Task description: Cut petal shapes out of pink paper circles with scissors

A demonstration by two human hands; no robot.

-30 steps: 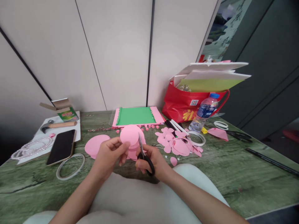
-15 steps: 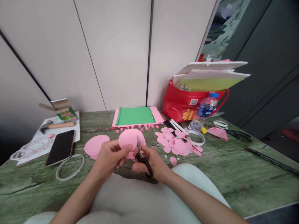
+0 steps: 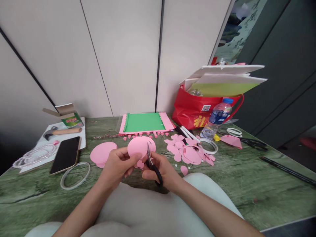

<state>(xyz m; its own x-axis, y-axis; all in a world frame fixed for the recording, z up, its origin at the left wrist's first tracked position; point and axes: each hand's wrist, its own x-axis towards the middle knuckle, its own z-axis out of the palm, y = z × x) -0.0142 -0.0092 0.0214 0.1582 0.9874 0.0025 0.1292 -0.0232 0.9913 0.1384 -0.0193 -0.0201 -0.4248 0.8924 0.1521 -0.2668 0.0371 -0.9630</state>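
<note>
Pink paper disc [image 3: 137, 147] pinched in left grip [image 3: 128, 161], right grip [image 3: 154, 168] closed around scissors' [image 3: 156, 172] handles

A craft spot at a wood-grain surface [image 3: 247, 191], possibly in a home or office; which one is unclear.
Pale panels [image 3: 125, 56] with dark seams stand directly behind it, and dark grey panels [image 3: 283, 56] rise at the right. Pink paper petals [image 3: 176, 144], green paper [image 3: 144, 122], rolls of tape [image 3: 208, 146], bead strands [image 3: 36, 155] and a claw hammer [image 3: 65, 131] suggest handicraft, beside a phone [image 3: 66, 154] and a water bottle [image 3: 217, 118].
</note>
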